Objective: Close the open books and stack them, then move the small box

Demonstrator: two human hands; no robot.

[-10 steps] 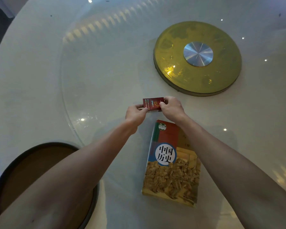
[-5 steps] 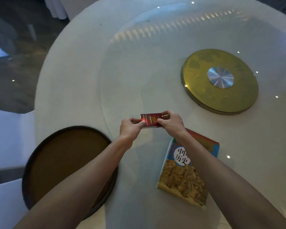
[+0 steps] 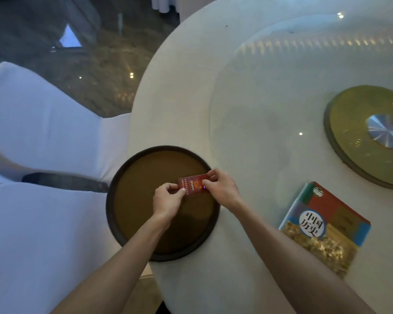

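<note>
Head view shows the small box [image 3: 194, 185] pinched at both ends by left hand [image 3: 167, 201] & right hand [image 3: 222, 189], held over the round tray [image 3: 114, 223], while the closed book [image 3: 325, 227] lies well to the right of the hands, so probably only setting the box down is left.

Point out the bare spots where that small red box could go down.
The round tray is bare inside its dark rim, right under the small red box held by the left hand and right hand. The table is bare between tray, closed book and gold disc.
</note>
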